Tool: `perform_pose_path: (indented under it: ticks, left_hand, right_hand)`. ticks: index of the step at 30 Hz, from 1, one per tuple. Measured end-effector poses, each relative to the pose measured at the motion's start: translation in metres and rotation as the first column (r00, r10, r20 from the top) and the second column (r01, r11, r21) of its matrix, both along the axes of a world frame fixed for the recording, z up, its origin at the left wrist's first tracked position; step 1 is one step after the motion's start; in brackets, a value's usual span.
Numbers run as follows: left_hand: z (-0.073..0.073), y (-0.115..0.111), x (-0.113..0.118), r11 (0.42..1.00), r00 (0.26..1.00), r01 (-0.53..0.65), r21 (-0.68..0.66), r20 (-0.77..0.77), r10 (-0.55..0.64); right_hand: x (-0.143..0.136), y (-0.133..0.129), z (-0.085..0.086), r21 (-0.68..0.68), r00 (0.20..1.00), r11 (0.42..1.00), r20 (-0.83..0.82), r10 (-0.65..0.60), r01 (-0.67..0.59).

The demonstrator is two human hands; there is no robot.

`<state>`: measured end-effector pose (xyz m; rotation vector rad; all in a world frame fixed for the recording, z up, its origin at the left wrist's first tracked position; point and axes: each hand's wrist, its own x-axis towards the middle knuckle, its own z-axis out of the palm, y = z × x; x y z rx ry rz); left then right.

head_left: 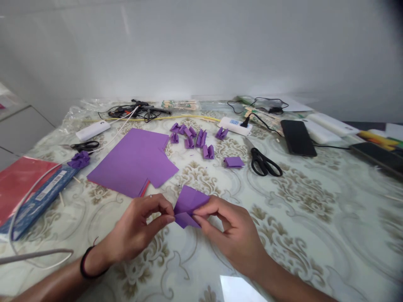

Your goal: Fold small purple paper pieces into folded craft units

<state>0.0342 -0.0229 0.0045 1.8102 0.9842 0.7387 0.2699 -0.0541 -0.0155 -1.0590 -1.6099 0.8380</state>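
A small piece of purple paper (190,201), creased and partly folded, is held up between my two hands near the table's front. My left hand (141,226) pinches its left edge between thumb and forefinger. On the other side, my right hand (228,230) grips the right edge with thumb and fingers. Beyond them lie several small folded purple paper pieces (200,138), with a flatter folded piece (233,162) to their right. A stack of purple paper sheets (129,157) rests left of centre, with a red edge showing underneath.
Black-handled scissors (266,162) lie right of the folded pieces, and another pair (85,146) at left. A white power strip (235,125), a black phone (298,137) and tangled cables (138,110) lie toward the back. A blue-and-red paper packet (40,197) is at far left.
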Motion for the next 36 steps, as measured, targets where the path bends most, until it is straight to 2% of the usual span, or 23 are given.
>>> perform_pose_path:
  ticks: [3,7,10,13,22,26,32,34,36]
  left_hand:
    - [-0.004,0.001,0.000,0.997,0.998,-0.035,-0.075,0.050,0.039]
    - [-0.013,0.003,0.000,0.991,0.988,-0.104,-0.085,0.104,0.113]
    - [-0.017,0.005,-0.001,0.982,0.982,-0.162,-0.101,0.085,0.171]
    - [-0.019,0.008,-0.001,0.978,0.983,-0.166,-0.130,0.057,0.174]
    - [-0.013,0.008,0.000,0.985,0.981,-0.170,-0.020,0.093,0.171]
    - [-0.011,0.007,0.000,0.986,0.980,-0.160,-0.046,0.113,0.164]
    - [-0.013,0.005,-0.003,0.975,0.971,-0.143,-0.171,0.169,0.172]
    - [-0.013,0.005,-0.003,0.969,0.968,-0.127,-0.213,0.186,0.168]
    - [-0.013,0.004,-0.001,0.963,0.970,-0.103,-0.248,0.191,0.153]
  right_hand:
    - [0.000,0.001,0.000,-0.011,1.000,1.000,-0.008,-0.002,0.001]
    - [0.000,0.003,-0.002,-0.048,0.999,0.999,-0.046,-0.017,0.015]
    - [0.001,0.003,-0.005,-0.094,0.997,0.996,-0.081,-0.016,0.009]
    - [0.002,0.003,-0.006,-0.105,0.997,0.994,-0.079,-0.007,-0.002]
    - [0.001,0.003,-0.004,-0.115,0.997,0.993,-0.078,-0.011,0.002]
    - [0.002,0.002,-0.007,-0.146,0.995,0.989,-0.102,-0.005,-0.010]
    - [-0.001,0.003,-0.010,-0.262,0.946,0.964,-0.319,-0.057,-0.031]
    - [-0.002,0.005,-0.010,-0.331,0.922,0.940,-0.383,-0.049,-0.087]
    - [-0.002,0.007,-0.009,-0.385,0.910,0.903,-0.414,0.017,-0.192]
